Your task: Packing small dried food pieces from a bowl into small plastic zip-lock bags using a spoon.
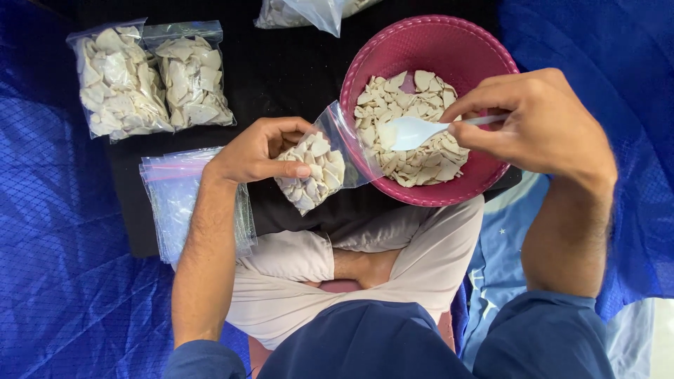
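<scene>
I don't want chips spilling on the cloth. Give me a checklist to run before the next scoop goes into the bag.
1. Bag mouth open: the clear bag gapes toward the pink bowl: ok.
2. Bag gripped: left hand pinches its side: ok.
3. Spoon held: right hand grips the white spoon by its handle: ok.
4. Spoon loaded: its bowl looks bare over the chips: not ok.
5. Room left in bag: roughly half full: ok.
6. Bag seal intact: cannot tell.
</scene>
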